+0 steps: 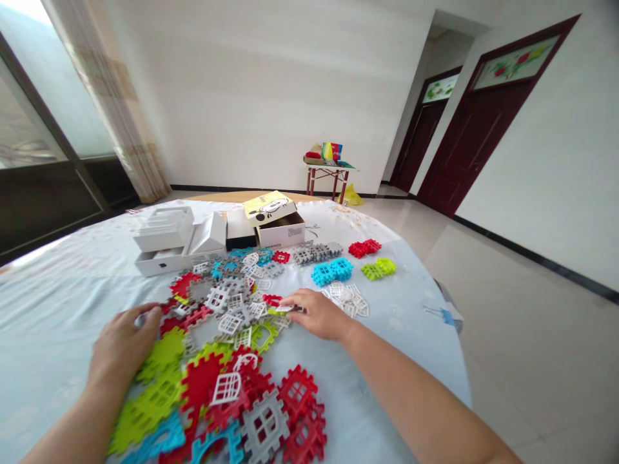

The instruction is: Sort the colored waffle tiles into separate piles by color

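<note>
Head view: my two hands are working at one mixed pile [207, 377] of plastic pieces. My right hand [314, 312] is pinching one thin white piece [284, 309] between nearly closed thumb and fingers, at the pile's right edge. My left hand [124, 345] is resting half curled at the pile's left edge; I cannot tell whether it is gripping anything. The white piece is showing nearly edge-on, partly hidden by my fingers. Red, lime green, blue, gray and white pieces are overlapping in the pile, too many for me to count; the bigger ones are showing toothed edges, some with window openings. At the pile's near end, one gray windowed piece [265, 425] is lying beside two red windowed pieces [297, 392]. Right of the pile, five groups are lying: one gray group [318, 253], one red group [365, 248], one blue group [331, 272], one lime green group [379, 269] and one white group [345, 298]. Beyond the pile, one yellow lid [269, 207] is tilting on one white box [283, 233]. One pale blue tablecloth [396, 361] is spreading under the pile.
</note>
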`<state>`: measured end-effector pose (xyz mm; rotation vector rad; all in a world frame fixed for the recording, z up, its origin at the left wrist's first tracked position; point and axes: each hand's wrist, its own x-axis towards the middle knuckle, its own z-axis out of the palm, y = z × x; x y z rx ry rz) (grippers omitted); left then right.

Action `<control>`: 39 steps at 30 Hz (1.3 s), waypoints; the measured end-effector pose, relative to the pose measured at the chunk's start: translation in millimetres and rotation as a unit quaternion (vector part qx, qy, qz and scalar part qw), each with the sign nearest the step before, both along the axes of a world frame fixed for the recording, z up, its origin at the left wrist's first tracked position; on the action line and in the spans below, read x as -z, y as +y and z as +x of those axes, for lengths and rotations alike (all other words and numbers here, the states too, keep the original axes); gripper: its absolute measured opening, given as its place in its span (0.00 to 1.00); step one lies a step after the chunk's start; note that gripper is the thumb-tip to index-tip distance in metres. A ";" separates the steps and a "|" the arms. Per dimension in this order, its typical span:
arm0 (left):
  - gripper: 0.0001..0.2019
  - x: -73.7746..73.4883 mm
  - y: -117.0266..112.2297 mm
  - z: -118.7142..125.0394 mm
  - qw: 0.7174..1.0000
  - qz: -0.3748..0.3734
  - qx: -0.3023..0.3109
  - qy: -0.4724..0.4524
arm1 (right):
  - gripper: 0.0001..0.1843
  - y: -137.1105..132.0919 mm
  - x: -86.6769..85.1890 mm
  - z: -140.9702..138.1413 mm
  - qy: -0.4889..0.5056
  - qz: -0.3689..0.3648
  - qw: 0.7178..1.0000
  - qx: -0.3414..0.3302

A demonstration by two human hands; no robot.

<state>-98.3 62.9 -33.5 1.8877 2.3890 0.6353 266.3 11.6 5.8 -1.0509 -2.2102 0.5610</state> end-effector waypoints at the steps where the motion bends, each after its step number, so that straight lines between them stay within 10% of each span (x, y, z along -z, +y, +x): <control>1: 0.26 0.0 0.0 0.0 1.000 0.000 0.000 -0.001 | 0.13 -0.3 -1.9 -0.1 0.031 -0.018 0.999 0.019; 9: 0.25 -5.9 -3.5 6.5 1.000 0.005 -0.010 -0.006 | 0.26 9.0 10.9 -4.3 0.251 -0.199 0.947 0.034; 28: 0.26 -10.7 -6.3 11.5 1.000 -0.021 -0.021 -0.005 | 0.15 14.0 13.5 3.9 -0.017 0.061 0.992 0.106; 39: 0.25 -8.2 -5.3 10.2 0.999 -0.018 -0.023 -0.023 | 0.20 35.7 13.0 -6.1 -0.200 0.028 0.972 0.119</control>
